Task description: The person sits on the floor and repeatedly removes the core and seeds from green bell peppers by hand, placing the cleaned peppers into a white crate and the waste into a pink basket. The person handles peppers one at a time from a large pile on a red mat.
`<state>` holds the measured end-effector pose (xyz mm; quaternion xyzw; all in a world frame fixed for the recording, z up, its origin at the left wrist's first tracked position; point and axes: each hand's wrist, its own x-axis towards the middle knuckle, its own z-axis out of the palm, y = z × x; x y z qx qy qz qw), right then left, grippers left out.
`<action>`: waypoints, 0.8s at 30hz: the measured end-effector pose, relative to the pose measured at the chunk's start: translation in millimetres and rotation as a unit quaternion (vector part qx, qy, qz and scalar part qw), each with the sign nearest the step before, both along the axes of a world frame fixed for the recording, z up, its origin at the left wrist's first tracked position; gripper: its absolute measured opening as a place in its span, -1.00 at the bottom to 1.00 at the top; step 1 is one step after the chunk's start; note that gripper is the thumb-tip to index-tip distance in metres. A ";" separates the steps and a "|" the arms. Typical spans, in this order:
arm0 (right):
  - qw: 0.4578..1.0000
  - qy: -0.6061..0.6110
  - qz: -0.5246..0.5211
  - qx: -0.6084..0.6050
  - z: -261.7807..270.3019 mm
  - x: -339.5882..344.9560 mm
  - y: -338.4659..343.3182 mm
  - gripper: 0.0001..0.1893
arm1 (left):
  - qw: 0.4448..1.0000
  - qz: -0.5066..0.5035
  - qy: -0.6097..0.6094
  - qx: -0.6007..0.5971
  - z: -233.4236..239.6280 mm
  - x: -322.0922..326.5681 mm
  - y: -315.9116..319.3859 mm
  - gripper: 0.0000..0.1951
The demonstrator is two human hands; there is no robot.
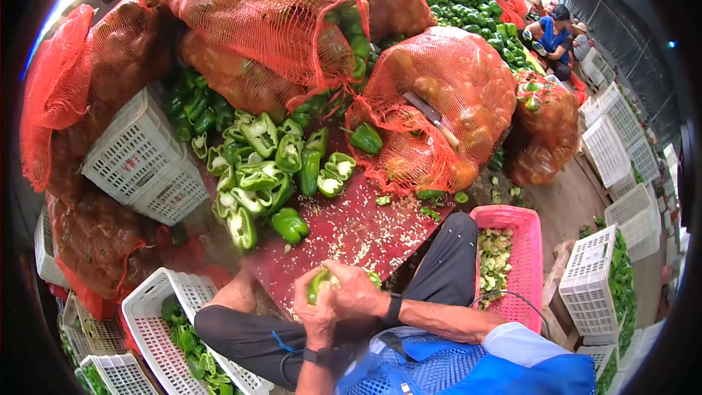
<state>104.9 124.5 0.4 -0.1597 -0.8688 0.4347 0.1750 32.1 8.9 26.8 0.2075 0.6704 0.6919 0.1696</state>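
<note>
Both hands meet low over the red board [351, 225]. My left hand [317, 307] grips a green bell pepper [316, 287] with its pale inside partly showing. The fingers of my right hand [359, 291] are closed over the same pepper and hide much of it. Another bit of green pepper [375, 278] shows just beyond the right knuckles; whether it is held cannot be told. Halved bell peppers [255, 181] are heaped on the board's far left, with a whole bell pepper [289, 225] at their near side. Seeds are scattered across the board.
A pink basket [510, 214] holding cores stands at right; a white crate [148, 307] with cut peppers stands at left. Red mesh sacks [433, 77] rise ahead, a knife [430, 115] lying on one. Another person [554, 38] sits far right, near stacked crates [589, 280].
</note>
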 end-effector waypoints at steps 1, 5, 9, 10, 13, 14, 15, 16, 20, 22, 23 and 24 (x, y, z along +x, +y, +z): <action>0.986 -0.030 -0.028 -0.159 2.4 1.3 0.5 -0.52 | 1.000 0.014 0.000 0.012 -1.6 -2.6 -3.6 -0.68; 0.945 0.042 -0.002 -0.324 21.9 -1.2 2.4 -0.54 | 0.946 0.046 -0.243 0.212 -13.8 -15.0 -14.4 -0.62; 0.863 0.004 0.022 -0.505 46.8 8.2 26.7 -0.63 | 0.879 0.072 -0.368 0.296 -24.2 -21.2 -21.1 -0.59; 0.871 -0.014 0.021 -0.492 54.4 19.2 39.8 -0.63 | 0.864 0.081 -0.411 0.281 -24.7 -22.2 -23.7 -0.55; 0.952 -0.032 -0.022 -0.305 79.4 67.3 92.8 -0.72 | 0.824 -0.008 -0.448 0.346 -22.6 -20.8 -32.4 -0.54; 0.976 -0.042 -0.047 -0.210 88.9 87.4 113.7 -0.75 | 0.820 0.004 -0.455 0.347 -21.8 -20.7 -34.7 -0.56; 0.992 -0.054 -0.054 -0.104 102.4 110.5 138.6 -0.75 | 0.830 0.028 -0.451 0.326 -21.7 -21.1 -35.8 -0.57; 0.987 -0.137 -0.033 0.075 116.4 132.2 164.2 -0.77 | 0.831 0.042 -0.451 0.324 -21.8 -21.2 -37.0 -0.58; 0.878 -0.340 -0.014 0.336 133.3 170.1 221.9 -0.82 | 0.836 0.081 -0.459 0.290 -29.9 -23.9 -32.1 -0.65; 0.913 -0.208 -0.067 0.346 110.6 144.9 223.9 -0.82 | 0.848 0.091 -0.449 0.268 -35.7 -24.4 -27.8 -0.70; 0.951 -0.134 -0.058 0.272 94.4 120.3 224.9 -0.82 | 0.856 0.093 -0.440 0.256 -38.1 -24.2 -26.3 -0.71; 0.966 -0.067 -0.053 0.242 73.5 88.2 220.9 -0.83 | 0.861 0.094 -0.431 0.253 -40.3 -24.6 -25.0 -0.73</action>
